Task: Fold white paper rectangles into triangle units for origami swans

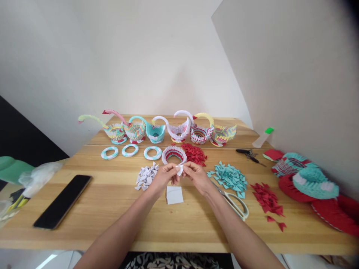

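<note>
Between the fingertips of both hands is a small folded piece of white paper (180, 170). My left hand (167, 175) pinches its left side and my right hand (194, 175) pinches the right side. Just below them a stack of white paper squares (174, 195) lies on the table. Left of my left hand sits a pile of folded white paper pieces (147, 175). Behind the hands stands a round bowl of folded paper (174, 154) in white, red and teal, partly hidden by my fingers. Scissors (237, 205) lie beneath and beside my right forearm.
Several paper swans (155, 130) line the back of the wooden table (112, 239), with paper rings (130, 150) before them. Red pieces (193, 154), teal pieces (228, 177) and more red pieces (267, 198) lie in piles. A phone (63, 201) rests left; keys (250, 154) and a glue bottle (263, 137) are right.
</note>
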